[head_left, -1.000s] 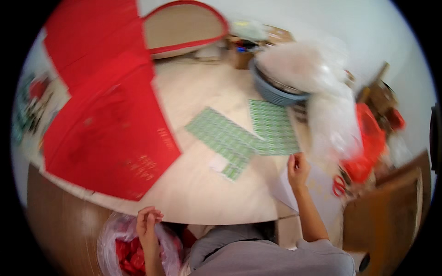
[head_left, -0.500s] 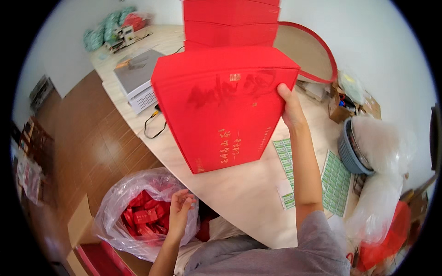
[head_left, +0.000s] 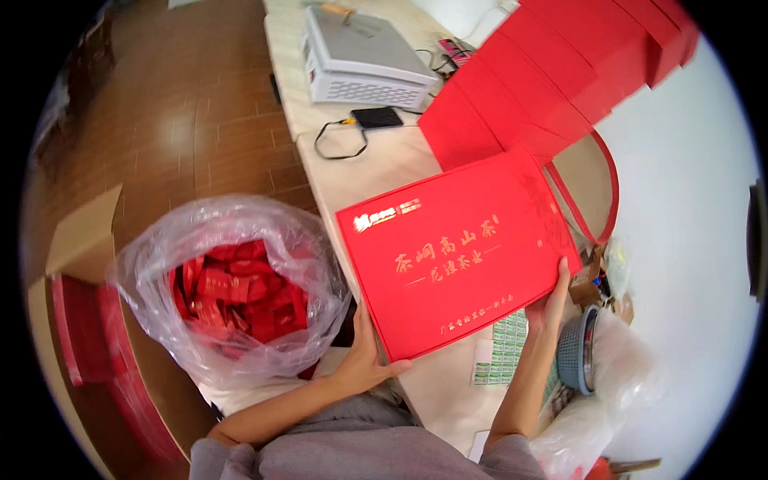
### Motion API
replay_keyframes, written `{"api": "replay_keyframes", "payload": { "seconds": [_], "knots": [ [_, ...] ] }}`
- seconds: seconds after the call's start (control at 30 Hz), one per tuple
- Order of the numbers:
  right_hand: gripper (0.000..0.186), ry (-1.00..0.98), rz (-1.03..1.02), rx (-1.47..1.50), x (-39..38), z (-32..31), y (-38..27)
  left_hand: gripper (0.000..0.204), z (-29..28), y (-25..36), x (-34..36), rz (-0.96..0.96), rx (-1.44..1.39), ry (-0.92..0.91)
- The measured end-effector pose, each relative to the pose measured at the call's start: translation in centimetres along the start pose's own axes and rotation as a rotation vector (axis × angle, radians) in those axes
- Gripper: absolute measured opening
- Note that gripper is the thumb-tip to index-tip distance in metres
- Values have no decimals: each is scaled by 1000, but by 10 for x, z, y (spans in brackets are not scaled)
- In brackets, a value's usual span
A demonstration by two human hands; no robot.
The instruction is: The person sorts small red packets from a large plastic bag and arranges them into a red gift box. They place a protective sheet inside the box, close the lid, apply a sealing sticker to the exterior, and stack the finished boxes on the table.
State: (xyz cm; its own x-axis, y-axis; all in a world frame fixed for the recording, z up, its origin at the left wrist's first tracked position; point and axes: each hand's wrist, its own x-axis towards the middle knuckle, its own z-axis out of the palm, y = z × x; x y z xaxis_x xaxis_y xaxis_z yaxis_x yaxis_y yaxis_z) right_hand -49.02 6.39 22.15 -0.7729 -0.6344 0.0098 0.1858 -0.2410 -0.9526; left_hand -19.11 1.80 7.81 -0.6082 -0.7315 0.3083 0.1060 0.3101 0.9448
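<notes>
A flat red gift box (head_left: 448, 304) with gold lettering on its lid lies face up between my two hands at the table's edge. My left hand (head_left: 372, 356) holds its near left corner, thumb along the front edge. My right hand (head_left: 552, 296) grips its near right corner, with some fingers hidden beneath. Behind it leans a tall pile of more red boxes (head_left: 552, 64). Left of the box, a clear plastic bag (head_left: 136, 272) holds red packets (head_left: 232, 288). Green sticker sheets (head_left: 500, 360) lie partly under the box on the pale table (head_left: 376, 172).
An open cardboard carton (head_left: 80, 232) with red contents stands at the left. A grey machine (head_left: 368, 72) and a dark phone-sized device (head_left: 376, 118) with a cable sit farther back. A round red-rimmed tray (head_left: 608, 168), a blue basket (head_left: 576, 364) and plastic bundles (head_left: 624, 368) crowd the right.
A red box has been lifted from the pile and turned flat toward me. My left hand has come onto it beside my right. The view has swung toward the left.
</notes>
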Motion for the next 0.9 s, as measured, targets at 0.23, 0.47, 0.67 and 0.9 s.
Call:
{"api": "replay_keyframes", "payload": {
  "seconds": [0.23,0.47,0.67,0.9],
  "knots": [
    [59,-189,464,241,-40,-69,32,114,-21,5,3,45,28,86],
    [62,130,479,-315,-98,-36,49,100,-66,0,25,0,46,183],
    [55,141,-348,-1532,-88,-83,70,83,-91,-44,46,57,-138,307],
    [60,241,-116,-1799,-94,-151,136,69,-90,-66,38,-36,-129,355]
  ]
}}
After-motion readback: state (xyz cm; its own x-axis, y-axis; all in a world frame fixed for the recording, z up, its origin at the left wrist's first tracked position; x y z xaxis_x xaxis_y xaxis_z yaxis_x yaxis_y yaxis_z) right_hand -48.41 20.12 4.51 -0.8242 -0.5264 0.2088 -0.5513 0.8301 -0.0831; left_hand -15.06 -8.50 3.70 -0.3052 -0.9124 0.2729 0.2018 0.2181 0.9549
